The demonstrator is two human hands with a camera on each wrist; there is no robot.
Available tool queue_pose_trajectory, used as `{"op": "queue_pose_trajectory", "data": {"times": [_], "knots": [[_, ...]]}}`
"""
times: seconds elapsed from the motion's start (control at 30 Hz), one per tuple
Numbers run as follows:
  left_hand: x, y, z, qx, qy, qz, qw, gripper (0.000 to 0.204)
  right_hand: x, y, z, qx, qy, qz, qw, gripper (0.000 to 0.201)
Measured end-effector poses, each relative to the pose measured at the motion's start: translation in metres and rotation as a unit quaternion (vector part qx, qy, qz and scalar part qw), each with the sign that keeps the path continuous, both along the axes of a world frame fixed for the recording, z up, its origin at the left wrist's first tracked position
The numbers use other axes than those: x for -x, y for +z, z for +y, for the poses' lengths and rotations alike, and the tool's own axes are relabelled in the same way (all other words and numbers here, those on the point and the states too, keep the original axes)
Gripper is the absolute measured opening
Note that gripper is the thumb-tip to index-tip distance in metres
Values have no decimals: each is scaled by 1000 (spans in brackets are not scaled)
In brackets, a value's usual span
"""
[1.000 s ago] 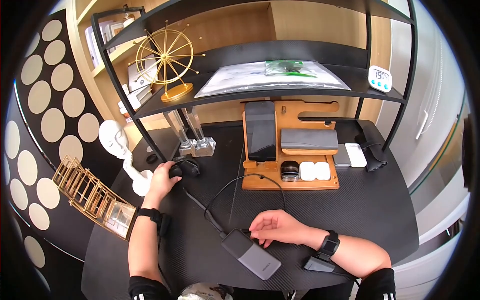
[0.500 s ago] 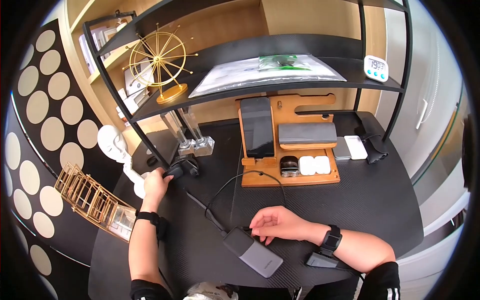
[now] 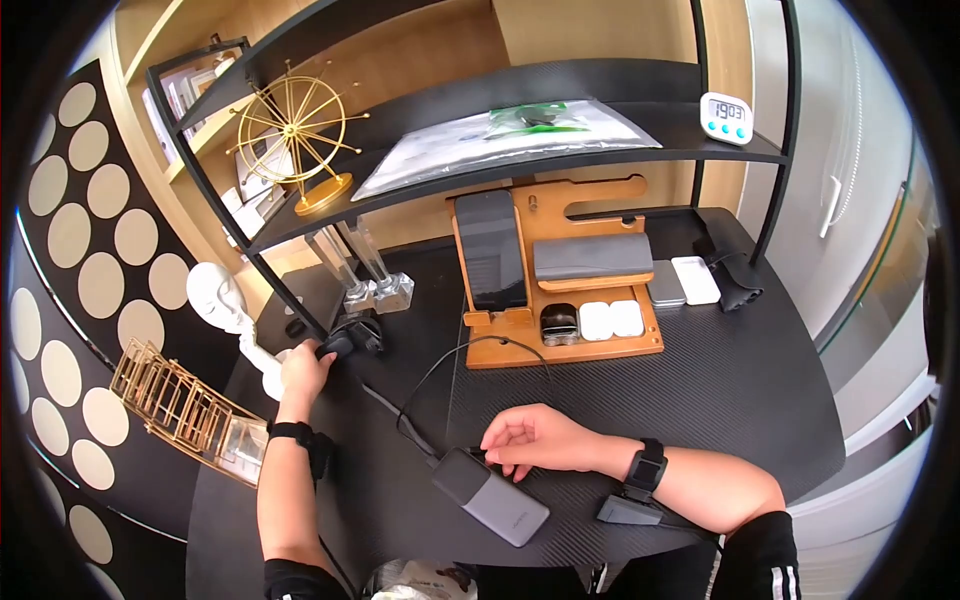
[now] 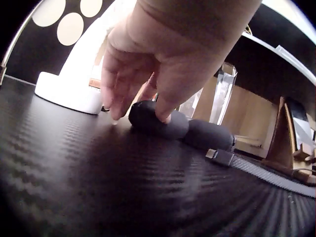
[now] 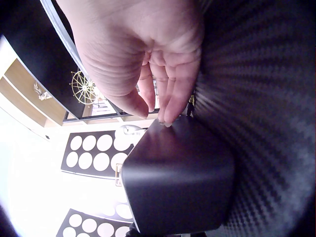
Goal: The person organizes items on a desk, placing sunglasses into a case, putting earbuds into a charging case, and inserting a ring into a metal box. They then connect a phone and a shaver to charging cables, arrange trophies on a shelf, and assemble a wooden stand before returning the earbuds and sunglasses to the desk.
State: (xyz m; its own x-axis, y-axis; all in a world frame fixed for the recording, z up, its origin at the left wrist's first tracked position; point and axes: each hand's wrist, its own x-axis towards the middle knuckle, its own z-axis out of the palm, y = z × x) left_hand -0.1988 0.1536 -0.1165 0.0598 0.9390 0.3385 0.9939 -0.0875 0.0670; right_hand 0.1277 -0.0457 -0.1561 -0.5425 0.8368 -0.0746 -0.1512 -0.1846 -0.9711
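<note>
In the head view my left hand (image 3: pixel 303 378) is at a black padded object (image 3: pixel 350 336), possibly folded headphones, on the left of the desk. The left wrist view shows my thumb on its rounded pad (image 4: pixel 168 123) and the other fingers bent round the far end, partly hidden. My right hand (image 3: pixel 540 440), fingers loosely bent, touches the upper end of a grey-black power bank (image 3: pixel 495 505) with its fingertips. The right wrist view shows no object between thumb and fingers (image 5: pixel 168 113); a small dark piece lies behind them. A braided cable (image 3: pixel 400 415) runs to the power bank.
A wooden stand (image 3: pixel 590 350) holds a phone (image 3: pixel 490 250), a grey case and small cases. At the left are a white head figure (image 3: pixel 217 295), crystal pieces (image 3: pixel 390 292) and a gold rack (image 3: pixel 180 410). The black shelf (image 3: pixel 420 195) spans the back.
The head view has shifted, so the scene sits further left. My left fingers have drawn back from the black object's top to its near edge. The right hand stays at the power bank's end.
</note>
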Motion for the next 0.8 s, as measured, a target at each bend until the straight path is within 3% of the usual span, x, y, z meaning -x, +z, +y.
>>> {"op": "queue_pose_trajectory", "data": {"times": [0.17, 0.3, 0.4, 0.47, 0.5, 0.57, 0.63, 0.7, 0.8], "knots": [[-21, 23, -46, 28, -35, 37, 998, 50, 0, -2, 0, -16, -1, 4, 1000, 15], [-37, 30, -86, 133, -166, -7, 977, 50, 2, -3, 0, -17, -11, 13, 1000, 17], [-52, 23, -104, 126, -192, -16, 973, 44, 2, -4, 0, -28, -12, 9, 999, 16], [-57, 11, -104, 54, -311, -51, 947, 37, 2, -4, -1, -24, -16, 7, 1000, 16], [-61, 10, -107, 59, -311, -54, 947, 37, 2, -5, -1, -31, -14, 3, 999, 15], [-76, 13, -114, 75, -271, -171, 944, 32, 3, -6, -1, -44, -18, 8, 999, 16], [-83, 12, -124, 49, -286, -147, 946, 29, 3, -5, -1, -50, -19, -6, 999, 16], [-86, 11, -128, 102, -243, -74, 962, 29, 3, -5, -2, -51, -21, -3, 998, 15], [-76, 7, -122, 94, -253, -117, 956, 23, 3, -7, 0, -59, -20, 3, 998, 15]]}}
